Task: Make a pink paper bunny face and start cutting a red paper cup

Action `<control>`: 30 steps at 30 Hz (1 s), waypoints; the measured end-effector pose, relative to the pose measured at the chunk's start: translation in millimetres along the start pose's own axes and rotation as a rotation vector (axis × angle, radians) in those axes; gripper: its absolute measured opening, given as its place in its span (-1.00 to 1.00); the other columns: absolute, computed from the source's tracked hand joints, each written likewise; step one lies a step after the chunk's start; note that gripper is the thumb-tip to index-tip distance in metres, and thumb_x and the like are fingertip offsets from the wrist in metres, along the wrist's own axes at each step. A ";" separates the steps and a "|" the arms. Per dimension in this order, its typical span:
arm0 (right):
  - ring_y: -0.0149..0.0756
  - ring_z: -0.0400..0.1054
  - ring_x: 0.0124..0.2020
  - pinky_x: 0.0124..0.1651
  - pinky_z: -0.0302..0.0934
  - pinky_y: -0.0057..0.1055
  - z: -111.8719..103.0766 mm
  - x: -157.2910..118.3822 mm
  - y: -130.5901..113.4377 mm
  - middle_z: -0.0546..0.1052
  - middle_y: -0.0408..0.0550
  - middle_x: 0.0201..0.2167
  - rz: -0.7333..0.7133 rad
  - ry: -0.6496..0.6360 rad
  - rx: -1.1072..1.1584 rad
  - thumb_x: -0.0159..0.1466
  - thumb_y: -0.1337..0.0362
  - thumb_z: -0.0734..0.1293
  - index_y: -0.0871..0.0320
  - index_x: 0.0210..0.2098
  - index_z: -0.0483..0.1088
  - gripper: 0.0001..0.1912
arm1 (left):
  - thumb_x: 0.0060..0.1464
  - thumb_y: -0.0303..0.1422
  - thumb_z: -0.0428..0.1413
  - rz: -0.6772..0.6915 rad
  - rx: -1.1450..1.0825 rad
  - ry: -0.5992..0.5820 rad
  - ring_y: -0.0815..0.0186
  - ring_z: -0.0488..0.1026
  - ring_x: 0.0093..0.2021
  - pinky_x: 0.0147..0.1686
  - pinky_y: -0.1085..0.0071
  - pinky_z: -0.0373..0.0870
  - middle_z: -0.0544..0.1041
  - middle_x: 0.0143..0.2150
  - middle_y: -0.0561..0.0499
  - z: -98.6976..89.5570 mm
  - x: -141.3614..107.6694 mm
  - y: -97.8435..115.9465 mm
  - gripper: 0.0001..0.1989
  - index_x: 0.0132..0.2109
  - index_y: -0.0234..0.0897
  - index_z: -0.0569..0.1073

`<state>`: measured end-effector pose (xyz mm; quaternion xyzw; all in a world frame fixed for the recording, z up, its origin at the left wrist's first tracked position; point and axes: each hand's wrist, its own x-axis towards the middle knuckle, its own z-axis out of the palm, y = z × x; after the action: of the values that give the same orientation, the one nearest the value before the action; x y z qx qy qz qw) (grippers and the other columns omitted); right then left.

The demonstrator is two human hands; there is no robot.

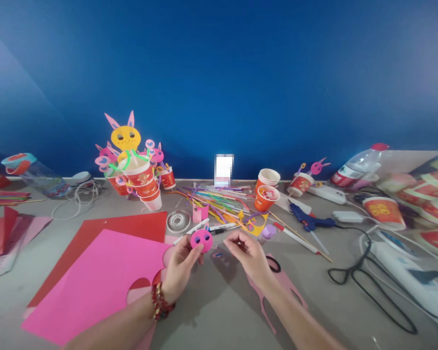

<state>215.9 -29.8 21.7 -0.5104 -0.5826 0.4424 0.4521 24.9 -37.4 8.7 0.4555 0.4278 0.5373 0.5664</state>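
The left hand [178,267] pinches a round pink rabbit face [205,245] between thumb and fingers, above the grey tabletop [211,321]. The right hand [253,255] is near it, fingertips bunched; I cannot tell whether they grip anything. A smooth, flat pink sheet [95,287] with rounded cut-outs overlaps a red sheet [80,248]. A red paper cup [263,204] contains small pink pieces [269,193].

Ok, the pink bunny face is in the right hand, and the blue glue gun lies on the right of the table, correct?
No: the head view shows the pink bunny face in the left hand, not the right hand. The blue glue gun does lie on the right of the table.
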 end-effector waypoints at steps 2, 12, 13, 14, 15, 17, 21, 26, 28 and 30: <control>-0.30 0.30 -0.45 -0.35 0.14 -0.40 -2.2 2.0 2.5 0.44 -0.14 -0.47 -0.113 -0.023 -0.242 0.25 0.27 0.34 0.11 -0.43 0.41 -0.88 | 0.05 -0.14 0.23 0.022 -0.024 0.041 0.45 0.28 -0.55 -0.49 0.51 0.24 0.40 -0.52 0.14 -1.2 2.4 1.9 -0.69 -0.30 -0.27 0.35; -0.17 0.35 -0.19 -0.16 0.19 -0.37 6.5 -1.4 1.7 0.48 -0.04 -0.29 -0.289 -0.259 -0.714 0.16 0.50 0.30 0.12 -0.34 0.41 -0.83 | 0.07 -0.13 0.21 0.004 0.009 -0.013 0.44 0.26 -0.55 -0.51 0.50 0.22 0.36 -0.53 0.13 0.6 -2.9 3.0 -0.69 -0.34 -0.27 0.35; -0.17 0.34 -0.20 -0.17 0.19 -0.37 7.1 -1.4 1.8 0.48 -0.04 -0.30 -0.287 -0.257 -0.725 0.14 0.51 0.29 0.12 -0.35 0.40 -0.83 | 0.08 -0.13 0.20 0.004 0.018 -0.027 0.44 0.25 -0.55 -0.51 0.51 0.21 0.35 -0.53 0.13 0.6 -3.7 2.4 -0.70 -0.33 -0.27 0.35; -0.17 0.34 -0.20 -0.17 0.19 -0.37 7.5 -1.4 1.9 0.48 -0.04 -0.30 -0.283 -0.253 -0.732 0.13 0.52 0.29 0.12 -0.36 0.39 -0.82 | 0.10 -0.13 0.19 0.006 0.029 -0.042 0.44 0.25 -0.54 -0.51 0.51 0.20 0.35 -0.54 0.13 0.6 -4.5 1.7 -0.71 -0.32 -0.27 0.35; -0.17 0.34 -0.21 -0.18 0.18 -0.37 7.9 -1.4 2.1 0.48 -0.04 -0.31 -0.279 -0.247 -0.735 0.11 0.53 0.28 0.12 -0.37 0.39 -0.81 | 0.11 -0.14 0.18 0.006 0.042 -0.056 0.43 0.25 -0.54 -0.51 0.50 0.20 0.35 -0.54 0.13 0.5 -5.2 0.8 -0.71 -0.30 -0.28 0.36; -0.17 0.35 -0.23 -0.20 0.18 -0.37 8.1 -1.8 2.9 0.48 -0.04 -0.34 -0.269 -0.240 -0.726 0.09 0.53 0.27 0.12 -0.39 0.38 -0.81 | 0.13 -0.14 0.17 0.000 0.058 -0.075 0.42 0.26 -0.53 -0.50 0.49 0.20 0.36 -0.52 0.12 0.1 -6.4 -1.2 -0.72 -0.24 -0.28 0.39; -0.22 0.37 -0.34 -0.28 0.17 -0.38 4.9 -1.7 6.0 0.51 -0.08 -0.40 -0.215 -0.228 -0.620 0.11 0.51 0.26 0.11 -0.37 0.40 -0.81 | 0.11 -0.13 0.18 -0.012 0.050 -0.088 0.42 0.26 -0.53 -0.52 0.49 0.18 0.38 -0.48 0.10 -1.1 -7.3 -5.4 -0.71 -0.21 -0.27 0.39; -0.24 0.38 -0.38 -0.32 0.20 -0.37 -4.1 4.1 6.8 0.54 -0.08 -0.36 -0.159 -0.107 -0.382 0.16 0.45 0.27 0.07 -0.26 0.47 -0.77 | 0.15 -0.12 0.15 -0.035 0.058 -0.133 0.44 0.23 -0.55 -0.55 0.51 0.13 0.33 -0.52 0.12 -1.3 -9.5 -8.3 -0.70 -0.31 -0.26 0.32; -0.24 0.36 -0.40 -0.32 0.21 -0.36 -6.8 6.6 4.7 0.54 -0.08 -0.38 -0.122 -0.040 -0.272 0.21 0.36 0.29 0.08 -0.30 0.48 -0.87 | 0.14 -0.10 0.14 -0.040 0.064 -0.156 0.45 0.22 -0.55 -0.55 0.52 0.13 0.32 -0.52 0.12 0.2 -11.6 -7.4 -0.68 -0.33 -0.26 0.30; -0.26 0.34 -0.43 -0.32 0.20 -0.36 -8.6 8.2 1.7 0.52 -0.08 -0.44 -0.063 0.020 -0.131 0.22 0.24 0.34 0.10 -0.36 0.47 -0.91 | 0.12 -0.08 0.16 -0.050 0.062 -0.203 0.45 0.23 -0.55 -0.55 0.53 0.14 0.32 -0.51 0.12 2.6 -14.2 -5.6 -0.65 -0.34 -0.26 0.30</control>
<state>224.1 -21.0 22.4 -0.5248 -0.6215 0.3835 0.4373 27.8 -51.8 3.7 0.5143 0.3958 0.4605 0.6056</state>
